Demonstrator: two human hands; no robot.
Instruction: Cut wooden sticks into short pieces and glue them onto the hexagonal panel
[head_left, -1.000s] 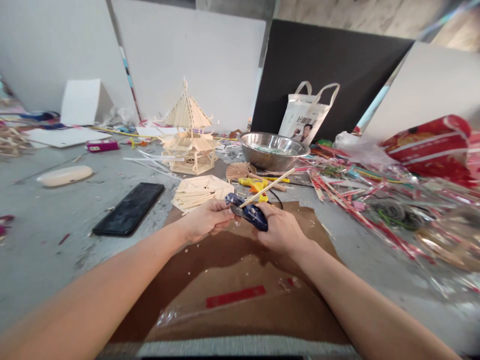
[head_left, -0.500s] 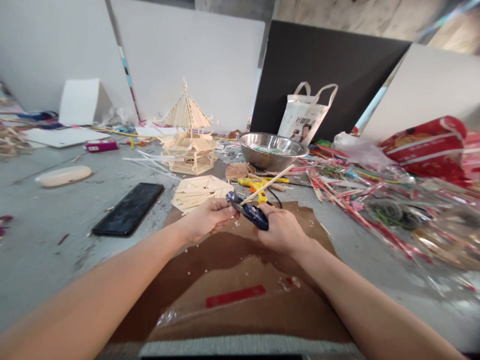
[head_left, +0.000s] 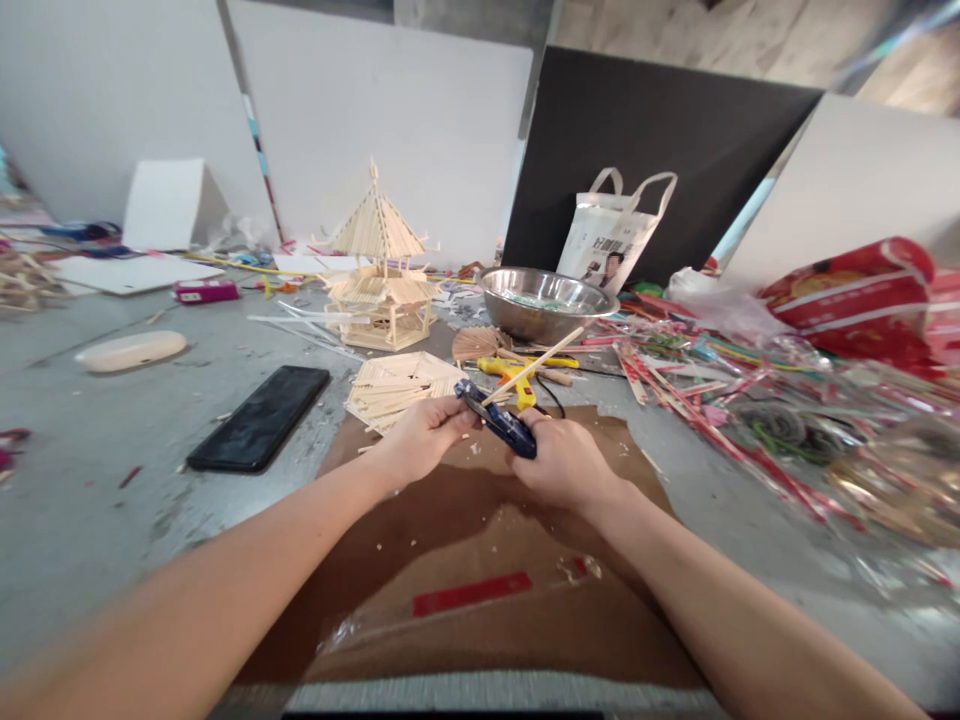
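Note:
My right hand [head_left: 562, 458] is wrapped round a dark blue hand tool [head_left: 499, 420] that looks like cutters. A thin pale wooden stick [head_left: 541, 362] crosses the tool and slants up to the right. My left hand [head_left: 421, 438] pinches near the tool's far end, apparently on the stick; its fingertips partly hide the grip. A short stick end shows at the left side of this hand. Just behind it lies a flat panel of pale sticks [head_left: 405, 382]. Under both hands is a brown sheet [head_left: 450, 530] with small chips on it.
A stick-built pagoda model [head_left: 379, 300] stands behind the panel. Close by are a yellow glue gun [head_left: 517, 378] and a steel bowl [head_left: 544, 315]. A black phone [head_left: 259, 418] and a whitish oval case [head_left: 131, 351] lie left. Tangled strips and wrappers [head_left: 720, 410] spread across the right.
My left hand has shifted slightly left and down, and a stick end now shows beside it. The stick's far end sits slightly lower. My right hand has barely moved.

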